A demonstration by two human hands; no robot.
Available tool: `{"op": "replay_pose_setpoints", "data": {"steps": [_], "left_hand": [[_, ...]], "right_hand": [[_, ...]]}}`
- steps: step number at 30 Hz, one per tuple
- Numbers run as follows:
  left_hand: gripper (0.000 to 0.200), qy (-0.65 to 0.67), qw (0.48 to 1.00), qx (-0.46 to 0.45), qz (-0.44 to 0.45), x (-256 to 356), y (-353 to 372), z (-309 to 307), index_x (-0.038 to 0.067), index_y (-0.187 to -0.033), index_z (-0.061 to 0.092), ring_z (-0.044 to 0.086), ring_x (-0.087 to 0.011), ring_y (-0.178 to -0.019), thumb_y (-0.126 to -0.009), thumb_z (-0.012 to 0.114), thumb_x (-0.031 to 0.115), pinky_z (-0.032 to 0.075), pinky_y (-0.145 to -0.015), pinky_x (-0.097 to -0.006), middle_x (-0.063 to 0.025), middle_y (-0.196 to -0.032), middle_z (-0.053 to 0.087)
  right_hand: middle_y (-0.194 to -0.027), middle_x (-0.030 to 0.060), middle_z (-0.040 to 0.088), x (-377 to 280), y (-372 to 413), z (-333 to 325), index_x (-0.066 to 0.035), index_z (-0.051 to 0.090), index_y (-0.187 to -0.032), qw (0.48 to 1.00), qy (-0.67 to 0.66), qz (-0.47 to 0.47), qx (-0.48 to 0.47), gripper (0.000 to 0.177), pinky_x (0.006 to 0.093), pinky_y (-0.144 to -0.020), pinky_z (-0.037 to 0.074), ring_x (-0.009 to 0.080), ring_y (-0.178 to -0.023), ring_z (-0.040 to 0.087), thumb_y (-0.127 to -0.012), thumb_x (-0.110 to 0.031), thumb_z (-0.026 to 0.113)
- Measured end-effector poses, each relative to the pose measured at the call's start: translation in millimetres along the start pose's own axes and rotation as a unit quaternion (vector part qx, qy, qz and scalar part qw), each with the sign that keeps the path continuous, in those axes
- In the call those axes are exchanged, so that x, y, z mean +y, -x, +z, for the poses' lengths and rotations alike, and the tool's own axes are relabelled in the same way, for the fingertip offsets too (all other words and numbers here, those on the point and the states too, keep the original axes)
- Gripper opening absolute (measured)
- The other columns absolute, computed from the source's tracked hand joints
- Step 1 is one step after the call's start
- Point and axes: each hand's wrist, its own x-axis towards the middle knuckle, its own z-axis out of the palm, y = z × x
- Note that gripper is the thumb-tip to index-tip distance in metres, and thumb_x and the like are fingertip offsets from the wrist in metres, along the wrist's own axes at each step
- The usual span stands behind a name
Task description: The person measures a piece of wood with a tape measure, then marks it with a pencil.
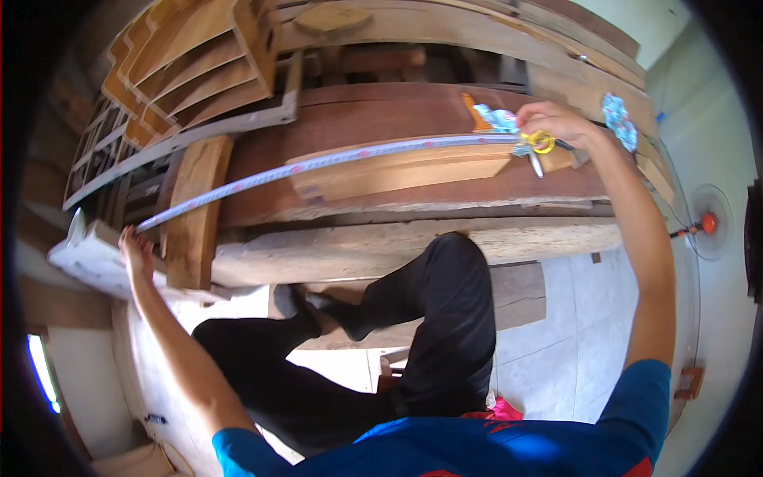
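A long white measuring tape (334, 159) with red marks stretches between my two hands across the wooden bench. At its far left end, my left hand (137, 253) is closed on the tape, beside a thick upright wood block (195, 208). My right hand (552, 126) is curled at the other end of the tape, its fingertips partly hidden. Just below those fingers lies a yellow ring-shaped thing (542, 141) with a silvery pointed part. A blue patterned cloth (497, 119) sits at the fingertips. Under the tape is a pale wooden board (397, 173).
A wooden rack with shelves (199, 67) stands at back left. An orange comb-like piece (475, 113) and another patterned cloth (618, 121) lie on the bench. My bent legs (433, 318) are in front of the bench beam (548, 234). A fan (707, 222) is at right.
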Motion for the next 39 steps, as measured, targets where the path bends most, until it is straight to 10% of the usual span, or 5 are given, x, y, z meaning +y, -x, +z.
{"op": "replay_pose_setpoints", "data": {"steps": [15,21,25,31,39], "left_hand": [[0.017,0.027,0.998,0.053,-0.012,24,46,63,0.011,-0.123,0.049,0.040,-0.0086,-0.060,-0.107,0.054,0.014,0.033,-0.050,-0.0264,0.0012,-0.079,0.040],[0.032,-0.059,0.991,0.112,0.043,26,67,83,0.010,-0.128,0.050,0.051,-0.0104,-0.066,-0.106,0.063,0.030,0.048,-0.064,-0.0291,-0.0010,-0.086,0.050],[0.042,-0.076,0.992,0.091,0.048,17,56,79,0.008,-0.132,0.050,0.065,-0.0156,-0.083,-0.105,0.065,0.037,0.054,-0.083,-0.0345,-0.0071,-0.109,0.067],[0.063,-0.105,0.990,0.080,0.046,23,66,90,0.006,-0.151,0.042,0.064,-0.0278,-0.123,-0.107,0.058,0.048,0.045,-0.110,-0.0455,-0.0148,-0.148,0.057],[0.072,-0.102,0.967,0.223,0.074,26,57,75,0.004,-0.158,0.034,0.056,-0.0339,-0.136,-0.107,0.052,0.051,0.040,-0.112,-0.0492,-0.0195,-0.154,0.046]], "right_hand": [[-0.098,0.0030,0.068,-3,5,11,-0.009,0.058,-0.094,0.997,-0.063,0.014,0.046,0.015,0.0260,-0.079,0.050,0.0112,-0.095,0.064,-0.088,-0.011,0.072],[-0.098,0.0025,0.069,1,9,14,-0.006,0.064,-0.100,0.997,-0.013,-0.010,0.077,0.010,0.0258,-0.080,0.050,0.0101,-0.094,0.064,-0.092,-0.009,0.069],[-0.097,0.0024,0.070,-1,11,15,-0.005,0.066,-0.099,0.995,0.002,-0.010,0.095,0.010,0.0258,-0.082,0.050,0.0099,-0.094,0.065,-0.092,-0.011,0.069],[-0.096,0.0017,0.069,4,5,14,-0.005,0.068,-0.100,0.994,0.000,-0.015,0.107,0.014,0.0248,-0.080,0.049,0.0095,-0.093,0.064,-0.091,-0.016,0.072],[-0.094,0.0001,0.066,1,5,26,-0.007,0.064,-0.092,0.987,0.070,0.005,0.147,0.018,0.0239,-0.070,0.049,0.0094,-0.088,0.062,-0.090,-0.021,0.075]]}}
